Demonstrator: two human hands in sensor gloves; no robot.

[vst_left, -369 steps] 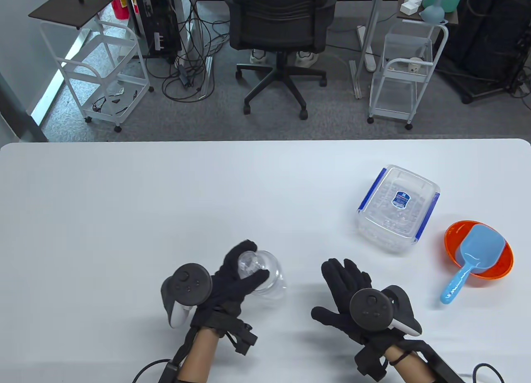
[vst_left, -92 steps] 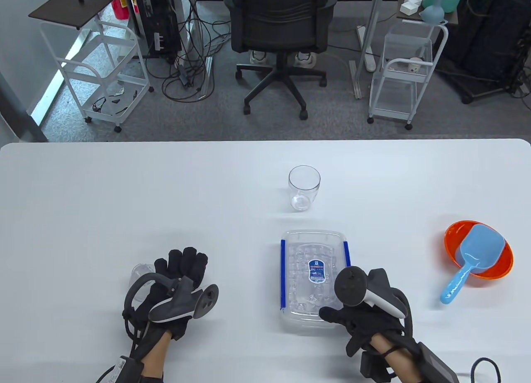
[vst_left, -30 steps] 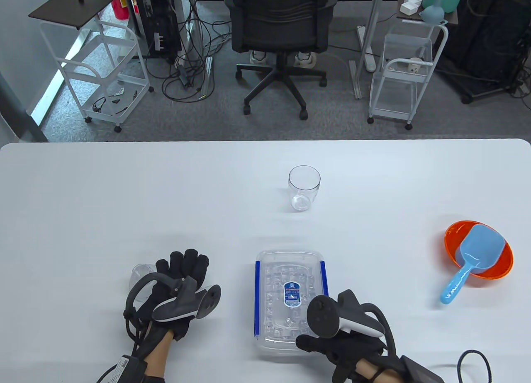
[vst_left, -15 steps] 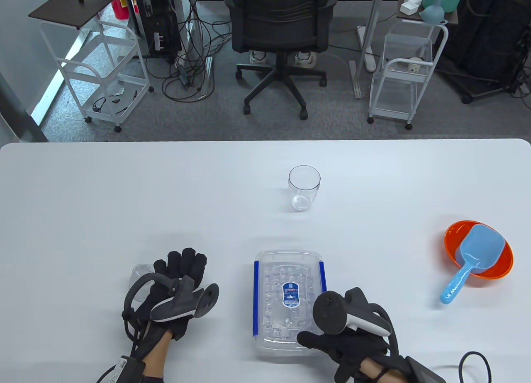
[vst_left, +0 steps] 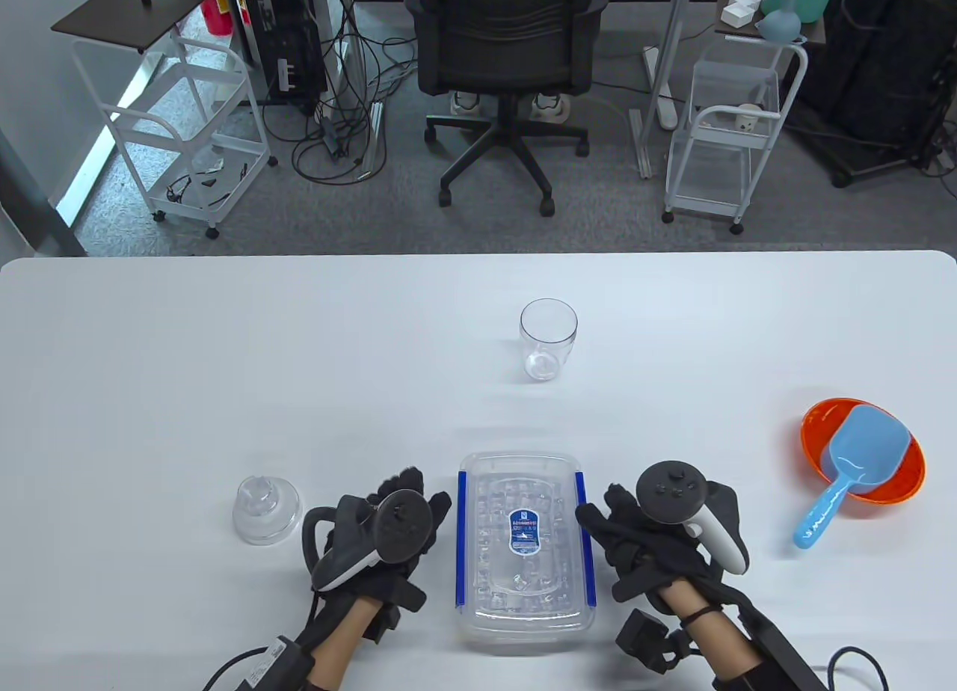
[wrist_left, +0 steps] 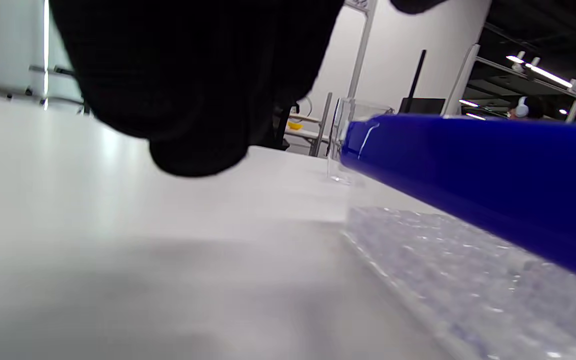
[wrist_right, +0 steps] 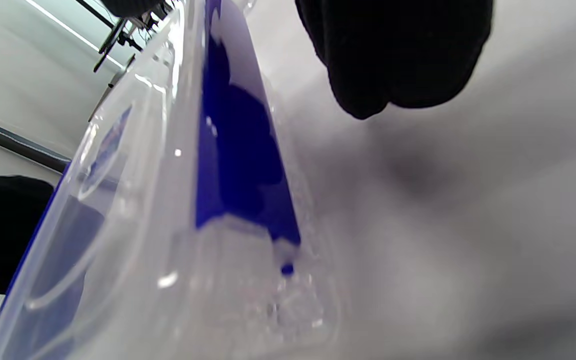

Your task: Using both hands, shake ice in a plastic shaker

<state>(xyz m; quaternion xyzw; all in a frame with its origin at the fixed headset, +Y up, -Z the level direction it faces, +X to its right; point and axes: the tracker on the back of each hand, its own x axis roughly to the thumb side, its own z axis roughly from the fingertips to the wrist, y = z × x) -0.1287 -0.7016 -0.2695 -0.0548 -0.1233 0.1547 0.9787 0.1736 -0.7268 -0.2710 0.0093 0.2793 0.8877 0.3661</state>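
Clear ice box (vst_left: 523, 541) between both hands, left (vst_left: 396, 526) and right (vst_left: 635, 534) fingers at its blue clips, grip unclear

Office: swivel chair (vst_left: 508, 55), cables (vst_left: 336, 130)

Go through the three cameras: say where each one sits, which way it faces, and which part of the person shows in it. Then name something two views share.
Table view: high above, looking down on the white table; left hand and right hand flank the ice box.
Left wrist view: low by the tabletop, facing the box's blue side clip; black gloved fingers hang from the top.
Right wrist view: low and tilted, beside the box's other blue clip; a gloved fingertip shows.
Shared: both wrist views and the table view show the ice box; the clear cup appears in the table and left wrist views.
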